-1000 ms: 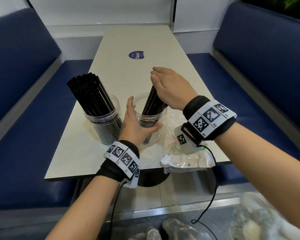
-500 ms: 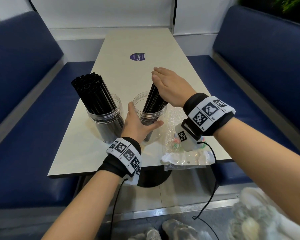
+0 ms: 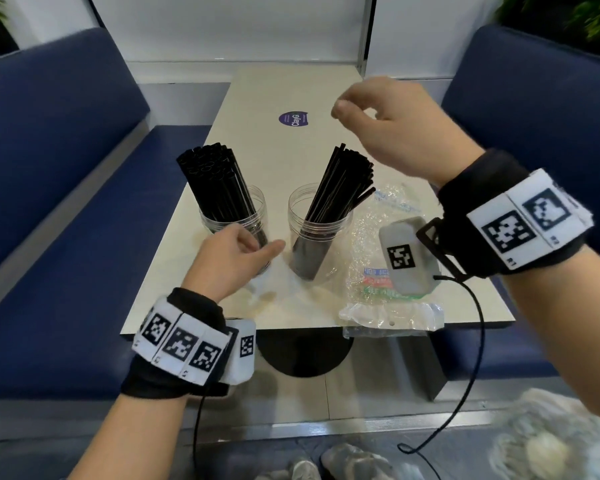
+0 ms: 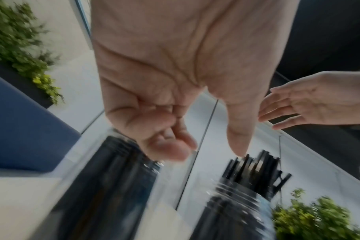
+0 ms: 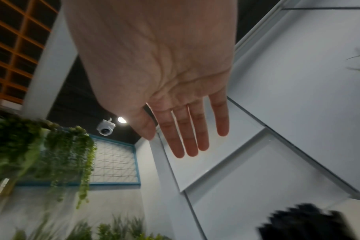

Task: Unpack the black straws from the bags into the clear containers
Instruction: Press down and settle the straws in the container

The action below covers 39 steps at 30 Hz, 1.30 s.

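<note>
— While both clear containers stand on the worktop (image 3: 281, 98), where are the straws?
— Left container (image 3: 234, 216) holds a full black bundle (image 3: 215, 181); right container (image 3: 321, 230) holds a thinner bundle (image 3: 343, 185) leaning right.
— And each grip?
— Left hand (image 3: 229, 258) sits low just before the left container, fingers loosely curled, holding nothing. Right hand (image 3: 395, 133) hovers above the right bundle, fingers straight and spread, empty.
— The bag?
— An empty crumpled bag (image 3: 378, 271) lies right of the containers.
</note>
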Motion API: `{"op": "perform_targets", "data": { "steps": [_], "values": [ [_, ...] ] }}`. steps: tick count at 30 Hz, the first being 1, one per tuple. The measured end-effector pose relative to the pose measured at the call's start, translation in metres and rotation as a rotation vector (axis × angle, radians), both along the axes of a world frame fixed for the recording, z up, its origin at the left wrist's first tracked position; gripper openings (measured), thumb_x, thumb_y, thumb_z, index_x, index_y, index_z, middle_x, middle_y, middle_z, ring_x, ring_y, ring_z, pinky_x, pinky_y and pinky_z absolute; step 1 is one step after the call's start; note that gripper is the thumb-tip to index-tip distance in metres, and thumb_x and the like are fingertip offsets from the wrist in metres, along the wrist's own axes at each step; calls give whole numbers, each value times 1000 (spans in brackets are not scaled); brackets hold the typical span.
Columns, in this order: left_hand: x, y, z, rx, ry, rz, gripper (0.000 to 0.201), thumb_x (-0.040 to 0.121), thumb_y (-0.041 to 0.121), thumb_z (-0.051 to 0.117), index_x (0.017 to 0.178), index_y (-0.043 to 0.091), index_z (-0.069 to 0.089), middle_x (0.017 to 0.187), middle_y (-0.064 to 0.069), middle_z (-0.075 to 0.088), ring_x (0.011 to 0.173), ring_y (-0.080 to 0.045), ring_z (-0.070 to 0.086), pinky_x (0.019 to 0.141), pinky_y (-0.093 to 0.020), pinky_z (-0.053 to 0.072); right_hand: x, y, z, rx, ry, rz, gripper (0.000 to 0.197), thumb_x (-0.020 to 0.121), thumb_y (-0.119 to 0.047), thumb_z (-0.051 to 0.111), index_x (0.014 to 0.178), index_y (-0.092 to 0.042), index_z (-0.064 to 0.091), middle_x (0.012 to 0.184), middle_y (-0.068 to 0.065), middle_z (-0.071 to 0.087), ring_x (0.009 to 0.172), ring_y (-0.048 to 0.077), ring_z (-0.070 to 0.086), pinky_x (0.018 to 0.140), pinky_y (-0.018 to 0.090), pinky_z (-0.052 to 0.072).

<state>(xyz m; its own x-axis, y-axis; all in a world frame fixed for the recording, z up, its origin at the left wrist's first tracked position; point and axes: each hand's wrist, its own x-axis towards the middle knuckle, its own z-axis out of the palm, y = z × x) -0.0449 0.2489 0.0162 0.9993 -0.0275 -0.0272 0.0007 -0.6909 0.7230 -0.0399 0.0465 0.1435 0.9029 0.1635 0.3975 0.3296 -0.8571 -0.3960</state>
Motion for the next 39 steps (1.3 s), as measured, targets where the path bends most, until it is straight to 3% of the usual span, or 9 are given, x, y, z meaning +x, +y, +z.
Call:
{"op": "perform_targets", "data": {
  "steps": [4, 8, 12, 20, 25, 27, 31, 35, 39],
  "values": [
    [2, 31, 2, -23, -23, 156, 55, 70, 55, 70, 94, 13, 44, 82, 4, 48, 74, -11, 47, 60, -29, 35, -13, 27, 15, -25, -35, 86, 31, 95, -30, 42, 110, -12, 62, 114, 0, 64, 107, 13, 56, 78, 20, 35],
    [17, 50, -12, -78, -25, 236, 95, 60, 56, 77, 130, 16, 27, 134, -7, 37, 120, -22, 42, 95, -40, 40, -6, 60, 15, -79, -56, 163, 29, 93, -31, 44, 108, -13, 61, 112, -1, 63, 106, 13, 55, 81, 20, 35],
    [32, 51, -29, -196, -27, 207, 125, 53, 51, 83, 146, 18, 6, 151, -13, 21, 136, -27, 30, 111, -47, 30, 16, 90, 3, -108, -14, 190, 32, 92, -28, 45, 115, -10, 55, 120, 6, 58, 111, 19, 51, 86, 23, 35],
    [50, 32, -41, -475, -75, 140, 119, 52, 23, 89, 144, 26, 14, 144, -3, 40, 130, -19, 42, 108, -42, 36, 49, 128, -31, -128, 170, 110, 71, 86, -47, 53, 141, -12, 28, 144, 14, 35, 133, 32, 34, 109, 44, 33],
    [58, 22, -40, -446, -117, 167, 115, 51, 33, 85, 143, 25, 17, 134, -4, 52, 123, -20, 51, 105, -43, 41, 60, 139, -50, -137, 306, 39, 89, 76, -53, 64, 145, -22, 17, 150, 13, 24, 133, 40, 31, 106, 49, 34],
    [56, 21, -43, -464, -139, 164, 110, 49, 36, 81, 141, 21, 22, 129, -6, 56, 118, -23, 54, 101, -42, 44, 63, 143, -56, -132, 345, 25, 88, 75, -54, 65, 144, -26, 18, 151, 11, 21, 133, 40, 30, 106, 52, 34],
    [51, 23, -51, -439, -175, 188, 85, 60, 3, 78, 135, 5, 37, 123, -17, 58, 111, -32, 57, 87, -30, 43, 68, 149, -63, -150, 338, 16, 83, 73, -53, 66, 141, -33, 24, 150, 6, 25, 134, 36, 27, 103, 55, 33],
    [47, 29, -47, -443, -137, 134, 98, 53, 28, 84, 134, 23, 31, 123, -3, 59, 112, -21, 58, 94, -37, 47, 71, 157, -65, -276, 267, 23, 77, 73, -55, 63, 140, -37, 28, 148, 1, 30, 133, 33, 27, 101, 56, 34],
    [38, 33, -42, -424, -106, 154, 88, 63, 20, 81, 136, 23, 31, 121, -1, 59, 109, -20, 57, 93, -35, 46, 73, 162, -65, -271, 247, 75, 53, 78, -45, 59, 127, -38, 42, 131, -3, 43, 123, 28, 36, 88, 43, 44]
  ]
}}
